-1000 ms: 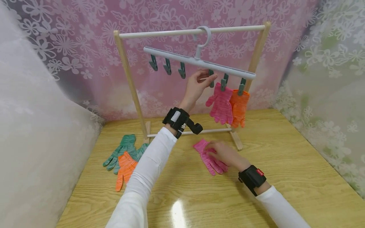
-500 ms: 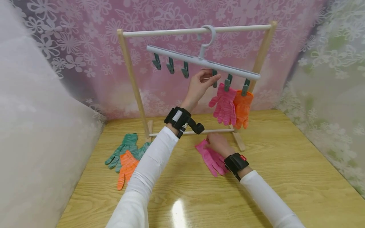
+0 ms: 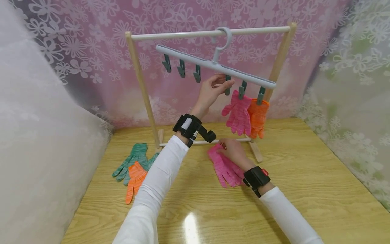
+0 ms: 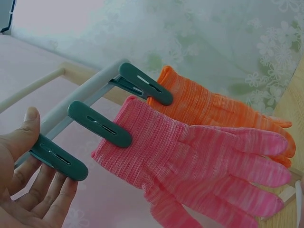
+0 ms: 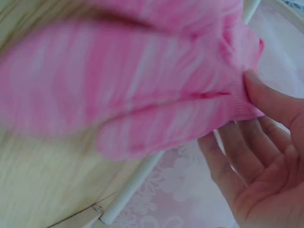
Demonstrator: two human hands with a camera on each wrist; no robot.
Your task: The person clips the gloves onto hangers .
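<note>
And the right hand (image 3: 233, 150) has it now: half a second ago it was down at the cuff of the lower pink glove (image 3: 224, 173), and here the cuff is coming up, pinched between thumb and fingers. The glove's body trails below that grip, over the table (image 3: 274, 210); whether its fingertips touch the wood, I cannot tell.

Up above, the left hand (image 3: 211, 89) stays where it was, thumb and fingers pinching a green clip (image 3: 228, 87). The hanger (image 3: 186, 57) over that grip tips more steeply, its right end lower than before.

Six clips in all on this one hanger! One is in the left grip, three more clips (image 3: 181, 69) hang to the left of it, and two to the right are loaded: the nearer clip (image 3: 242, 90) bites the hanging pink glove (image 3: 237, 115), the farther clip (image 3: 260, 96) the hanging orange glove (image 3: 259, 118).

So that's two pink gloves, one hanging and one in the right grip. Well left of that grip, one orange glove (image 3: 135, 179) lies over green knitwear (image 3: 134, 161), partly hidden by the left sleeve (image 3: 161, 176), so the green count stays uncertain.
</note>
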